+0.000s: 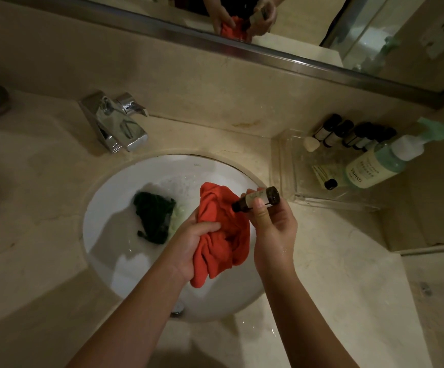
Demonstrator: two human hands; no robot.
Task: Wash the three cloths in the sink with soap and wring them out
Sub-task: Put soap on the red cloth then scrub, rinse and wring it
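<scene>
Currently soaping stage, by the look of it. Left hand (198,241) bunches the orange cloth (222,232) over the white sink (104,208), fingers curled into the fabric, thumb across the top; gathered this way the cloth presents a thick wad under the bottle rather than a loose sheet.

Right hand (271,224) pinches a small dark soap bottle (256,199) between thumb and fingertips. Bottle lies tilted, open neck pointing down and left, just beside or touching the upper edge of the orange cloth. Cannot tell whether liquid is leaving it. Tilt suggests soap is meant to land straight on the fabric, with the basin below to catch drips.

Dark green cloth (153,217) lies crumpled in the sink bottom, left of the hands, apart from the orange one. A pale greenish patch (177,217) sits against its right edge: possibly the third cloth or suds, not clear.

Faucet (114,122) stands behind the basin on the bench (43,181); no water stream visible. Clear tray (289,166) at right holds a row of similar small bottles (353,135), a loose black cap (330,184) and a large pump dispenser (386,162), close to the right hand's side, presumably why the bottle is held there.

Judgement: task early to midway; no cloth looks wrung out.
</scene>
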